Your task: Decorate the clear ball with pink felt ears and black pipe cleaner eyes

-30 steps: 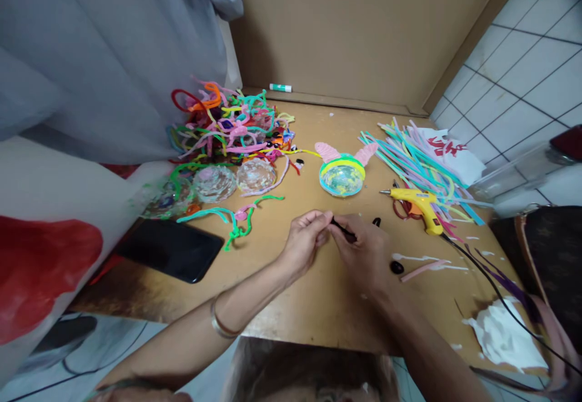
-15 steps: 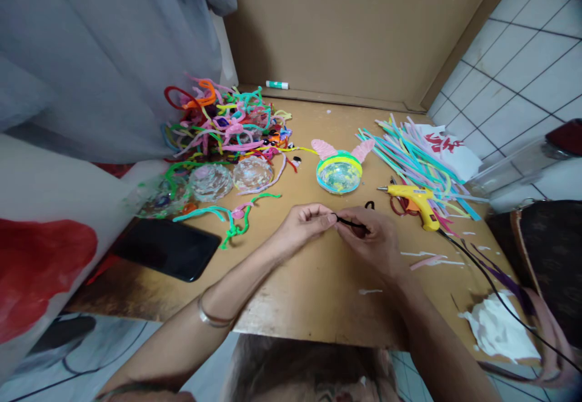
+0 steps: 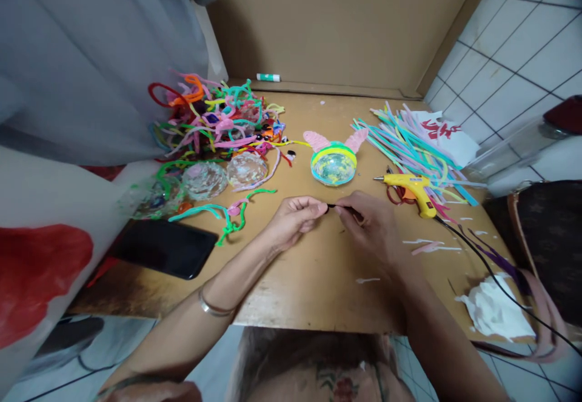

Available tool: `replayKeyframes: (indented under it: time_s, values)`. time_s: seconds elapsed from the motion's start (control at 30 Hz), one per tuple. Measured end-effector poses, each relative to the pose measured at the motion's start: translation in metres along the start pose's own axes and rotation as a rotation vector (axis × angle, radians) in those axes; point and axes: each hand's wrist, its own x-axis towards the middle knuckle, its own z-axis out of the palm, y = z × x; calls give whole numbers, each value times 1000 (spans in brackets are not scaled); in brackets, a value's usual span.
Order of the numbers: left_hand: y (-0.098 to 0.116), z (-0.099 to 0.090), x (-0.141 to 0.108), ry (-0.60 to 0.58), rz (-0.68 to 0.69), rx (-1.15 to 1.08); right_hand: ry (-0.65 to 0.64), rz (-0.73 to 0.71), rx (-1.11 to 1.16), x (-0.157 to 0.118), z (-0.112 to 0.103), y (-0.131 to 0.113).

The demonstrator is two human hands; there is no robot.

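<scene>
Centrally, over the wooden table (image 3: 300, 296), a thin black strip (image 3: 332, 206), perhaps a pipe cleaner though mostly hidden by fingers, was held between both hands. One end was pinched between the thumb and curled forefinger of the left hand (image 3: 297, 220); just beside it, the strip was gripped by the thumb and fingers of the right hand (image 3: 370, 223). Only a short dark stretch was exposed between the two sets of fingertips, which were kept near each other but apart. Beyond the hands, a clear dome (image 3: 335, 169) was seen, banded in yellow, green and blue and topped with two pink ears (image 3: 317, 141). To its right, a yellow glue gun (image 3: 416, 191) was laid with its nozzle pointed left, near a bundle of straight pipe cleaners (image 3: 418, 150). On the left, a tangled heap of bent pipe cleaners (image 3: 218, 120) was piled behind two coated domes (image 3: 204, 180), and a black smartphone (image 3: 168, 248) was placed closer to the table's front edge. At right, crumpled white tissue (image 3: 498, 308) was crossed by the gun's black cord (image 3: 482, 262).
</scene>
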Motion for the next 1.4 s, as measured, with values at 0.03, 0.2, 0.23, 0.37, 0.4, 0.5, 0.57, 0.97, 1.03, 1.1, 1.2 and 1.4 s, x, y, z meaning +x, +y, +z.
replayKeyframes:
  time_s: [0.03,0.2,0.23,0.37,0.4,0.5,0.57,0.97,1.03,1.1,1.2,1.4]
  values:
    - [-2,1,1,14,6,-21,18,-16,-65,-2,4,-1]
    - [-12,5,1,101,65,-126,63,-90,-388,-11,24,-17]
    - [-14,6,1,116,66,-153,72,-94,-419,-13,27,-20]
    - [-18,9,1,169,25,-250,83,1,-393,-14,34,-26]
    - [-19,9,1,187,14,-269,73,38,-387,-14,35,-26]
    - [-21,10,1,230,-18,-316,10,110,-420,-13,36,-24]
    - [-23,11,0,230,-31,-342,-22,107,-452,-14,35,-22]
    - [-35,16,-1,230,75,-186,66,-92,-561,-11,27,-15]
    - [-35,15,0,219,100,-131,85,-110,-557,-10,25,-14]
    - [-34,14,0,204,120,-92,86,-116,-544,-10,24,-13]
    - [-32,12,0,179,148,-56,85,-104,-521,-9,22,-11]
    - [-26,3,3,98,186,149,75,-130,-471,-7,17,-1]
